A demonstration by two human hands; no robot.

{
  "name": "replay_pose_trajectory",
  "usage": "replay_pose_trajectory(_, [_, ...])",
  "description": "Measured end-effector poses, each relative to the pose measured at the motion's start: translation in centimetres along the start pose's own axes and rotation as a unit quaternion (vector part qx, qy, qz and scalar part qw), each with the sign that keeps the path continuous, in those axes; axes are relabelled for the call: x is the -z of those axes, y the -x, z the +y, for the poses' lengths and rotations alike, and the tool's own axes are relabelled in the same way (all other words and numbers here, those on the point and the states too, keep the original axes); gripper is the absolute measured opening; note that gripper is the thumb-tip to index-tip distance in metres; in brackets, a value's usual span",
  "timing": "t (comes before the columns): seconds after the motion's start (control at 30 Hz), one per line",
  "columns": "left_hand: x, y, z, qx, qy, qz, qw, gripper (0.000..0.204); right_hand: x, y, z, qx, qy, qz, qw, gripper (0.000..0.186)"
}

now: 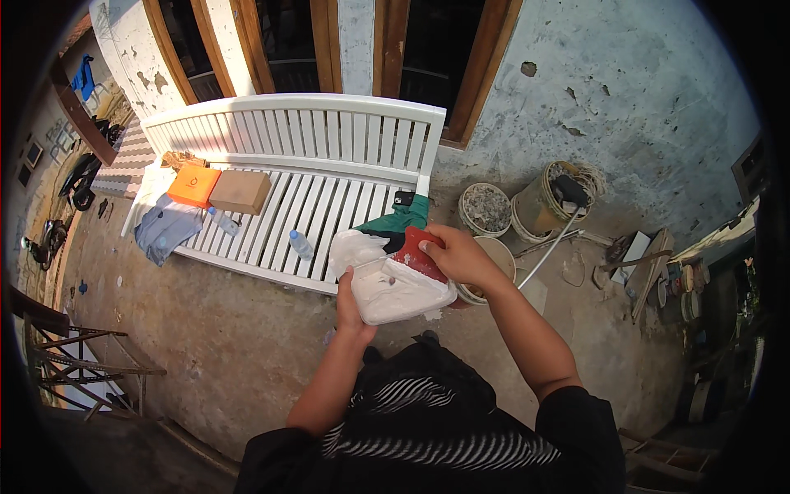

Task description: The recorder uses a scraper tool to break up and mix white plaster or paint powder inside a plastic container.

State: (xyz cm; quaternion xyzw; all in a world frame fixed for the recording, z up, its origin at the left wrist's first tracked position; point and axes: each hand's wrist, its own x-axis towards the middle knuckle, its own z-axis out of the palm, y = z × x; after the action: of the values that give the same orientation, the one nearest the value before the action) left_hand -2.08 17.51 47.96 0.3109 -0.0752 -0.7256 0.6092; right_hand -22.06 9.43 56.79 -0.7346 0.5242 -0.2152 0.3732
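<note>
My left hand point(354, 309) is closed on the left side of a white, shallow rectangular tub point(387, 313) that holds thick white paste point(391, 284). A heap of the same paste point(358, 247) rises beyond the tub's far left corner; what bears it is hidden. My right hand point(461, 257) grips a flat red scraper point(417, 253) smeared with white, its thumb pressed on top. The scraper lies over the tub's far right part, touching the paste. Just beyond my hands, a green cloth point(403, 216) with a dark phone point(404, 198) on it rests on the bench.
The white slatted bench point(329, 123) carries an orange box point(194, 186), a brown box point(239, 192), a grey cloth point(169, 230) and two plastic bottles point(301, 244). Buckets point(535, 210) of rubble stand at right by the peeling wall point(609, 107). A metal frame point(82, 362) stands at left.
</note>
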Motion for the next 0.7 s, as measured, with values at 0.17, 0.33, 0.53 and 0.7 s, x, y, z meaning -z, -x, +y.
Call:
replay_pose_trajectory(0.17, [0.2, 0.5, 0.1, 0.027, 0.0, -0.024, 0.999, 0.065, -0.4, 0.6, -0.4, 0.012, 0.025, 0.005, 1.0, 0.021])
replay_pose_trajectory(0.33, [0.7, 0.7, 0.9, 0.062, -0.032, -0.041, 0.997, 0.071, 0.3, 1.3, -0.9, 0.027, 0.015, 0.014, 0.999, 0.021])
replay_pose_trajectory(0.53, [0.2, 1.6, 1.6, 0.157, -0.047, -0.119, 0.979, 0.075, 1.3, 2.0, -1.0, 0.004, 0.022, -0.003, 1.0, 0.024])
replay_pose_trajectory(0.7, [0.9, 1.3, 0.5, 0.104, -0.036, -0.115, 0.987, 0.073, 2.6, 3.3, -2.4, 0.081, -0.002, 0.004, 0.997, 0.021])
